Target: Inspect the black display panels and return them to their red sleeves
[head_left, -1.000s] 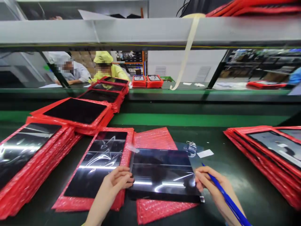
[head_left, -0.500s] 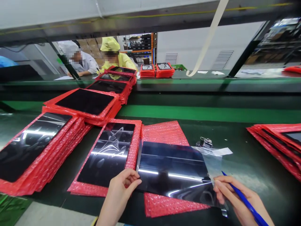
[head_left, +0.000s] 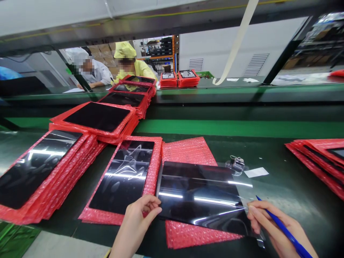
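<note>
A glossy black screen panel [head_left: 199,193] lies in front of me across pink bubble-wrap sheets [head_left: 188,152]. My left hand [head_left: 142,215] pinches its left edge between thumb and fingers. Clear protective film [head_left: 243,193] reaches past the panel's right side. At that side my right hand [head_left: 274,222] pinches the film's edge, and a slim blue pointed tool [head_left: 282,229] rests in the same hand, tip up and to the left. Just left of the panel, another film-covered screen [head_left: 123,175] sits on bubble wrap.
Stacks of screens in red bubble wrap stand at left [head_left: 40,165], behind [head_left: 98,116] and at right [head_left: 319,165]. A metal clip [head_left: 238,163] and a white label [head_left: 256,172] lie beyond the panel. Two people sit across the bench; a pale strap [head_left: 236,43] hangs down.
My right hand has shifted slightly right with the film's edge. The film has come away from over the white label, and it extends farther past the panel's right side.
</note>
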Tool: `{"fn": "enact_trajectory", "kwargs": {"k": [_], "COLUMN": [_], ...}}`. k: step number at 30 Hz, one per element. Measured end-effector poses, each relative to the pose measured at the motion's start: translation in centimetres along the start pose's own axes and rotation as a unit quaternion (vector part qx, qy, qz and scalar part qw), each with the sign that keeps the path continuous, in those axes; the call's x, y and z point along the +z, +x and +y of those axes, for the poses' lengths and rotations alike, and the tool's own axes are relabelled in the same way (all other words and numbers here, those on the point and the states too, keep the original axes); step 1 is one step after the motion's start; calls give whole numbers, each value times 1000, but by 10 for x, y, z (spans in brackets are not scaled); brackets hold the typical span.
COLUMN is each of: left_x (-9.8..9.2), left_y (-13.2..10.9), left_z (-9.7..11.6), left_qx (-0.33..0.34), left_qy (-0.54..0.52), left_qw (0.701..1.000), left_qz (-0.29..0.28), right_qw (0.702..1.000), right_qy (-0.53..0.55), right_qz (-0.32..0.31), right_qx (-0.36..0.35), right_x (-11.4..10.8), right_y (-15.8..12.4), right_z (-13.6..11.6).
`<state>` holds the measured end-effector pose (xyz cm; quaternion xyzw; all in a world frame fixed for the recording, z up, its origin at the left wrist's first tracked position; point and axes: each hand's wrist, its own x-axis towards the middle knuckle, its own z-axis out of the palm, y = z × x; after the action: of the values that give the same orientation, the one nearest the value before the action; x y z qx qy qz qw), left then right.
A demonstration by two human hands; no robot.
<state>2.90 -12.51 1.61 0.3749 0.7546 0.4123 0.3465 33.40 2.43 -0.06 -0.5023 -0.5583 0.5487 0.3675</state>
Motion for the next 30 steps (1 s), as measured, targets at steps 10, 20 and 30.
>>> {"fn": "enact_trajectory", "kwargs": {"k": [10, 20, 30], "left_x": [0, 0, 0], "left_y": [-1, 0, 1], "left_z": [3, 4, -1], "left_qx": [-4, -2, 5], "left_qy": [22, 36, 41], "left_qw": [1000, 999, 999], "left_qz": [7, 7, 16], "right_qw": [1000, 999, 1000], "right_qy": [1, 11, -12], "right_qz": [-25, -41, -24], "right_qx": [-5, 4, -3], "right_x": [-3, 0, 4], "right_y": [1, 5, 5], "right_z": [11, 19, 12]}}
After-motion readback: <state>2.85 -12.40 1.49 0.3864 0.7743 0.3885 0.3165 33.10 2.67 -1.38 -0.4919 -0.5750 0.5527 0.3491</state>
